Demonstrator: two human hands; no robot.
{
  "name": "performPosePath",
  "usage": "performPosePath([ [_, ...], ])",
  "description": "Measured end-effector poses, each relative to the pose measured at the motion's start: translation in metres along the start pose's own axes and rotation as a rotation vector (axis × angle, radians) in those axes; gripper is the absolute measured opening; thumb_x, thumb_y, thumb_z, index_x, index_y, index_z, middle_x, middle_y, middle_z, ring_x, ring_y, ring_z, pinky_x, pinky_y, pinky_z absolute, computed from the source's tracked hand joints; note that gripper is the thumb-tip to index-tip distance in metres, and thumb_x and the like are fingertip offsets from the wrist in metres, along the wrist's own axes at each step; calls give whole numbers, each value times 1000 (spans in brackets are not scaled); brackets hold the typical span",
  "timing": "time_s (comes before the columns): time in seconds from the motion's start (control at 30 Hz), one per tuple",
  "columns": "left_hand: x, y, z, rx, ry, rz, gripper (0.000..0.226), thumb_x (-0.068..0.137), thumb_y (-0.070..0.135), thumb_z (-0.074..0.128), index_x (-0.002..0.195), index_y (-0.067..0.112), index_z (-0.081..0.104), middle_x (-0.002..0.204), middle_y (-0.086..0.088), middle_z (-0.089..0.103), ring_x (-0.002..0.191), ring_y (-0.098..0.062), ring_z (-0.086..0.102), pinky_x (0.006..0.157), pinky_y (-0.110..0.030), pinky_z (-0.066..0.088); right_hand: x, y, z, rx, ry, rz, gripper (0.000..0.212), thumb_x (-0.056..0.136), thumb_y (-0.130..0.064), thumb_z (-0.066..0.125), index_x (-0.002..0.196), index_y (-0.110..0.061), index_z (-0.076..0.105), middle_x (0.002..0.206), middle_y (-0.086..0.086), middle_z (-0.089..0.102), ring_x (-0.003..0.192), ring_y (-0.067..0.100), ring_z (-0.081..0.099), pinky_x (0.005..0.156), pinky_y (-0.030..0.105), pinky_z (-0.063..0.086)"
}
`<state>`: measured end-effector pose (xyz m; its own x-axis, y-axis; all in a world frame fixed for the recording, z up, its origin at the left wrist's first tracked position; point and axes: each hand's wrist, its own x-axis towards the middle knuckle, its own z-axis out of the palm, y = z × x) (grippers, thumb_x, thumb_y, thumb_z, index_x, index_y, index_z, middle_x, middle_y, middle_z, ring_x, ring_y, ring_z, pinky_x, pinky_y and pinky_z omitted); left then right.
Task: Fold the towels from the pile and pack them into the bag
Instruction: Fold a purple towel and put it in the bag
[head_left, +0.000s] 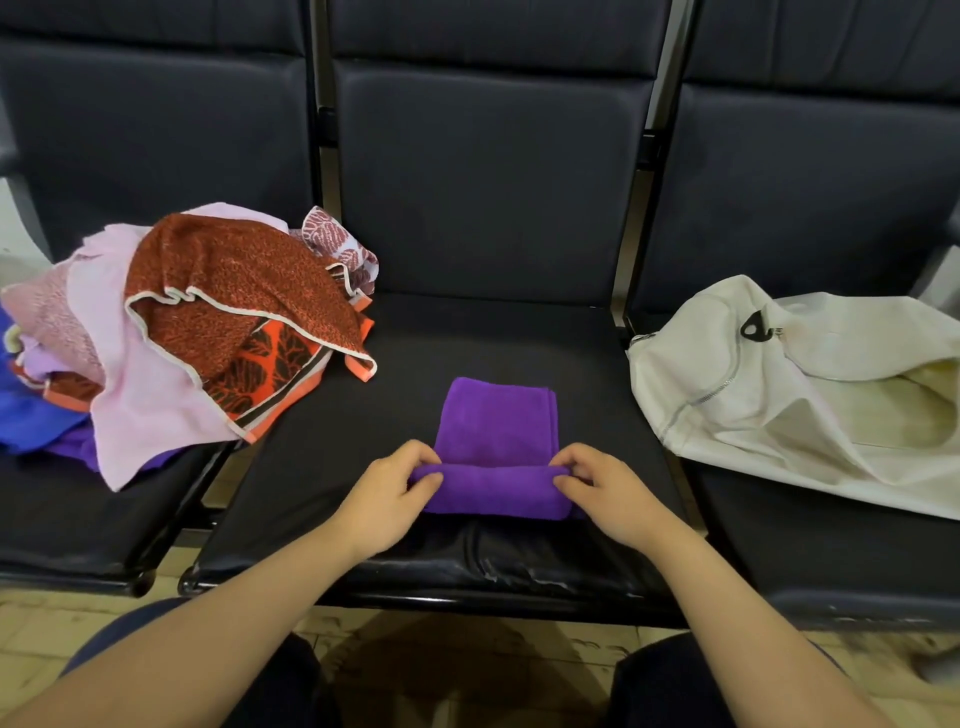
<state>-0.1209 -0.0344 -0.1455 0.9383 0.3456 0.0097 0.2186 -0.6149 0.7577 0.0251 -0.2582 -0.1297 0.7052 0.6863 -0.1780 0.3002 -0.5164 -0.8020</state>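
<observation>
Head view, and it's all happening on the middle seat (311, 467). Purple towel (496, 426) lies near the front edge of the cushion, far part spread flat, near edge turned over into a thick roll of cloth that runs side to side.

Left hand (387, 499) is on the left end of that roll: fingers curled over the top, thumb tucked against the near side, pinching the purple cloth. Right hand (613, 493) mirrors it on the right end, fingers bent over the fold, thumb in, a firm pinch there too. Both forearms reach in from the bottom of the frame, bare.

Over on the left seat (78, 519), the pile (182, 338) sits well apart from the purple towel. A rust-red patterned towel (234, 291) with pale trim is on top, its orange-and-black corner spilling onto the edge of the middle seat. A pink towel (140, 405) hangs down under it, with blue cloth (26, 415) poking out at the bottom left.

On the right seat (831, 561), the cream bag (753, 395) lies slumped on its side, zip undone, mouth gaping towards the right. What lies inside it, I cannot tell.
</observation>
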Motion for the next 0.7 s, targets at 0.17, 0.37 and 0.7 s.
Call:
performPosePath([
  [0.17,5,3,5,-75,178,-98,21,92,29,60,110,21,52,82,4,66,81,-5,62,73,-16,46,5,3,3,1,38,112,5,97,-20,54,94,-22,57,71,0,63,59,12,59,54,24,48],
  [0.37,19,1,8,-180,-3,-302,48,83,39,71,122,20,51,105,4,64,98,-11,61,87,-27,50,7,7,8,-210,97,119,6,94,-24,57,90,-21,55,72,-1,63,62,12,58,62,29,47],
  [0.7,19,-6,7,254,-40,-65,37,88,18,64,121,28,52,122,8,37,93,-3,50,84,-20,42,12,9,17,-582,156,-98,15,94,-28,57,105,-21,49,90,-8,45,84,15,51,70,28,44],
])
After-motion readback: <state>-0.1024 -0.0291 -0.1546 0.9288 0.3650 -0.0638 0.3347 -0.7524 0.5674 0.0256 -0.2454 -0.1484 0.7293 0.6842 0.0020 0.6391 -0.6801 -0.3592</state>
